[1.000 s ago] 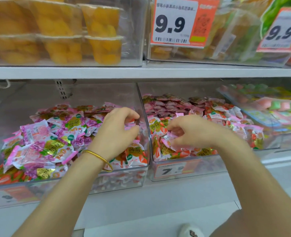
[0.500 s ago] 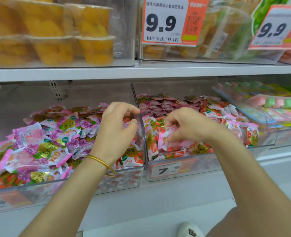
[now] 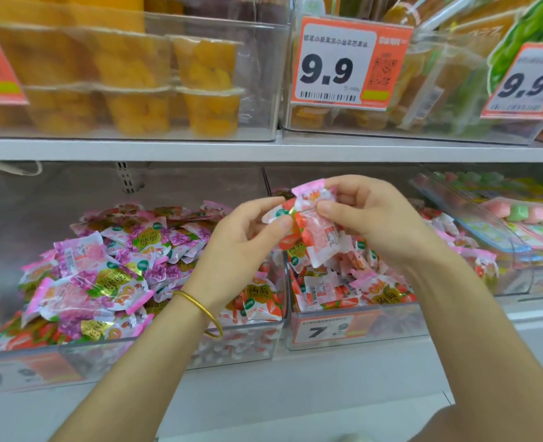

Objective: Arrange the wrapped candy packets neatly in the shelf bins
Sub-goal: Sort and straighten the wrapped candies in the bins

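Two clear shelf bins hold wrapped candy packets. The left bin (image 3: 168, 352) is heaped with purple and pink packets (image 3: 110, 269), with some red strawberry ones at its right end. The right bin (image 3: 398, 330) holds red and pink strawberry packets (image 3: 353, 288). Above the divider between the bins, both hands hold a small bunch of strawberry packets (image 3: 316, 231). My left hand (image 3: 241, 244), with a gold bangle on its wrist, pinches the bunch from the left. My right hand (image 3: 372, 218) grips it from the right, thumb on top.
An upper shelf (image 3: 264, 148) carries tubs of yellow fruit cups (image 3: 136, 84) and a 9.9 price tag (image 3: 343, 65). To the right a tilted clear bin (image 3: 516, 250) holds pastel sweets. A 7.9 label (image 3: 327, 330) is on the right bin's front.
Both hands have lifted out of the bins and come together, raising a bunch of strawberry packets above the divider. The camera view has shifted upward.
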A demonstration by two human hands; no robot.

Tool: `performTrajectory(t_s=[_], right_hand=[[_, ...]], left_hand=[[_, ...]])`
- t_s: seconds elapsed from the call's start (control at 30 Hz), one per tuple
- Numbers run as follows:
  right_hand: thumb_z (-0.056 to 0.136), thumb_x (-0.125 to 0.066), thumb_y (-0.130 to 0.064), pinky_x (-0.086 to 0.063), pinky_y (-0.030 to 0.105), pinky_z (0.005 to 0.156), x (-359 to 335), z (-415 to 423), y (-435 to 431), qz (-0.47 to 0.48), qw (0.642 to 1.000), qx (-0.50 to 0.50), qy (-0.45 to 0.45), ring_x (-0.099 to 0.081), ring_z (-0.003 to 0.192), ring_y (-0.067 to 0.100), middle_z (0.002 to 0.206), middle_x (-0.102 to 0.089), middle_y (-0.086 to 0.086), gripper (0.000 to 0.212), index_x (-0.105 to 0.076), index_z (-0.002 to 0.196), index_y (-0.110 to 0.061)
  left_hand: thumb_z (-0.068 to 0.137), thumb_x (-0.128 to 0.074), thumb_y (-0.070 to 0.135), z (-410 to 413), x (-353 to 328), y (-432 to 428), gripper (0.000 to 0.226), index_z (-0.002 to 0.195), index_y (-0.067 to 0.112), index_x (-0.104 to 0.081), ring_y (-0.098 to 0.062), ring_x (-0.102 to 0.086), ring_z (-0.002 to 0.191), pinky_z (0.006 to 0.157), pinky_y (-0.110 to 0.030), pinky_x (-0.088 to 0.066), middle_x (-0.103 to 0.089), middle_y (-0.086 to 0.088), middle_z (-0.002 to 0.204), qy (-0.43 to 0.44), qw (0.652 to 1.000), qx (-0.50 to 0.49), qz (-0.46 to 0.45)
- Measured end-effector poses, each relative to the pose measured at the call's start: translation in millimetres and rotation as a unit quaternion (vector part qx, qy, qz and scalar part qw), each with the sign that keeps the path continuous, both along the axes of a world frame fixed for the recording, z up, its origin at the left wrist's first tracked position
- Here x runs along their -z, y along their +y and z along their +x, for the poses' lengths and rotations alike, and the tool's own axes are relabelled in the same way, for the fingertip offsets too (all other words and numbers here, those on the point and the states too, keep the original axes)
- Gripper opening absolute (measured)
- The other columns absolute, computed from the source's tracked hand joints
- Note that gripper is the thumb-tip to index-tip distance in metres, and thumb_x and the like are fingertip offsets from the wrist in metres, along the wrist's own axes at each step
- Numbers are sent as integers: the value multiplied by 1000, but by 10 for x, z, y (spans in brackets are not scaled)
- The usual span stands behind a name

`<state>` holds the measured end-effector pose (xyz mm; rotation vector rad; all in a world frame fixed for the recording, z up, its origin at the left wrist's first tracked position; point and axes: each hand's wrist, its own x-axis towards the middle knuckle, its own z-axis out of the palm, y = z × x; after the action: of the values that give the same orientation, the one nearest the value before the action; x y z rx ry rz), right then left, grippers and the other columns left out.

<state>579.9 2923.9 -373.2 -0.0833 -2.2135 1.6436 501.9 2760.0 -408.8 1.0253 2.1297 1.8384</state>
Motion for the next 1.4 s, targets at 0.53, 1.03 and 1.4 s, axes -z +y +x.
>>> performTrajectory(t_s=[0.53,1.03,1.4], right_hand=[[80,-73,-18,-51,22,60,154,-495,-618,100,986,133,-11,-58,69,10,82,-60,-3,18,-57,90,-19],[91,-56,-15,-54,47,77,252,-464,-301,154,966,202,-53,-60,82,20,84,-58,-1,11,-56,101,-18],[91,-56,-17,-53,46,79,325,-427,-150,152,969,177,-86,-61,83,20,88,-59,-1,20,-56,111,-17]], left_hand=[[82,-64,5,-191,48,-325,33,112,0,-53,-19,-65,82,73,-28,-56,-66,-17,104,-264,957,-9,115],[85,-63,8,-459,237,-12,48,120,8,-30,-14,-47,63,54,-23,-40,-45,2,80,-2,965,-232,-125],[96,-40,19,-1089,535,607,30,117,2,-50,-38,-55,104,90,-40,-43,-59,-23,110,123,896,-167,-391]])
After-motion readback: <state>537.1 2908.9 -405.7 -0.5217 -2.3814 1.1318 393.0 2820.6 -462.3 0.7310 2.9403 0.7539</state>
